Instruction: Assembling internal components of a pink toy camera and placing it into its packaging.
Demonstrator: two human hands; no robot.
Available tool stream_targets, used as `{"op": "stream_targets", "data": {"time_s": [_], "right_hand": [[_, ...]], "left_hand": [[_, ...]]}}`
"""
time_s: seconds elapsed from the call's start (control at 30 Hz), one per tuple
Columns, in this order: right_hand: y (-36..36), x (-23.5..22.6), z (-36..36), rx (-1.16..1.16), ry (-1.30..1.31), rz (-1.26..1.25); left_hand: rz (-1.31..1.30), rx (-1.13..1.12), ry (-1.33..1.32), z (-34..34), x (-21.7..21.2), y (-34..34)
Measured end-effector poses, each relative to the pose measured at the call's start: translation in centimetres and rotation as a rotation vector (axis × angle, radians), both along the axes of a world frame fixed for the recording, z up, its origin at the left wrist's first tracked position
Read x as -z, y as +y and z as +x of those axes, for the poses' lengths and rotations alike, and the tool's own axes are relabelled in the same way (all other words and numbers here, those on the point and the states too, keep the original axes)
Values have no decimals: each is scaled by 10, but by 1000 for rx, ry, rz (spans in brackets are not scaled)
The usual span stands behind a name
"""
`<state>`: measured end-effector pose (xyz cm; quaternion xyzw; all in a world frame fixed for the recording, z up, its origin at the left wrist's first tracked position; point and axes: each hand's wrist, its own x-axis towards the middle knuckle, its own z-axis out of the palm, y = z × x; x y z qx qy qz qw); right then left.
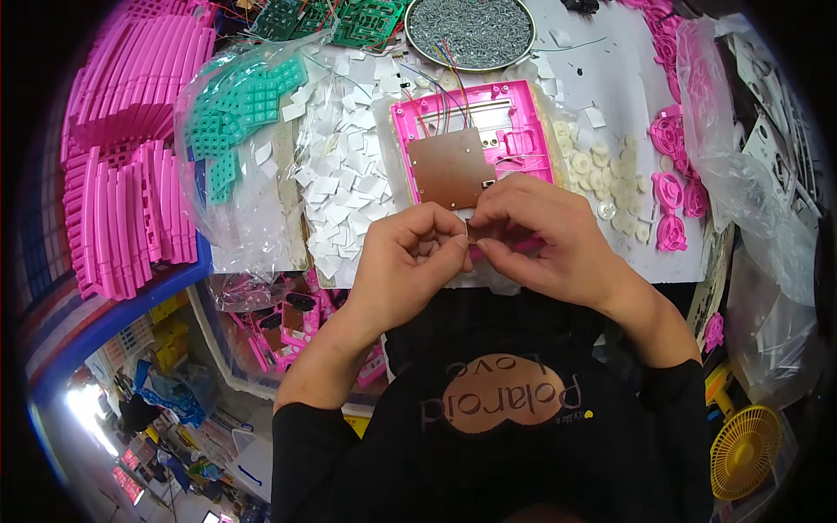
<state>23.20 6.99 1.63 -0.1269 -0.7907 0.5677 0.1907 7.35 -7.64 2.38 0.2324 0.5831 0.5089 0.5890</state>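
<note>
My left hand and my right hand meet at the near edge of a pink plastic housing. The fingers of both are pinched together. A thin pale edge shows between the fingertips, too small and too covered to name. In the housing lies a brown circuit board, just beyond my fingers. Thin coloured wires rise from the far side of the board. My hands hide the housing's near edge.
Loose white squares lie left of the housing, cream round parts to its right. Farther left are teal keypads in plastic and stacked pink housings. A bowl of screws and green circuit boards are at the back.
</note>
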Motion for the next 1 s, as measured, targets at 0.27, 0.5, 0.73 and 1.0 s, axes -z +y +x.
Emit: {"op": "stream_targets", "data": {"time_s": [0.27,0.5,0.73,1.0], "right_hand": [[0,2,1,-5,-10,-35],[0,5,1,-8,-15,-56],[-4,-3,1,-6,-26,-165],[-11,10,6,125,-24,-210]], "left_hand": [[-6,16,-21,-2,1,-3],[17,-4,-25,0,3,-3],[94,-110,95,14,11,-3],[217,-124,430,23,14,0]]}}
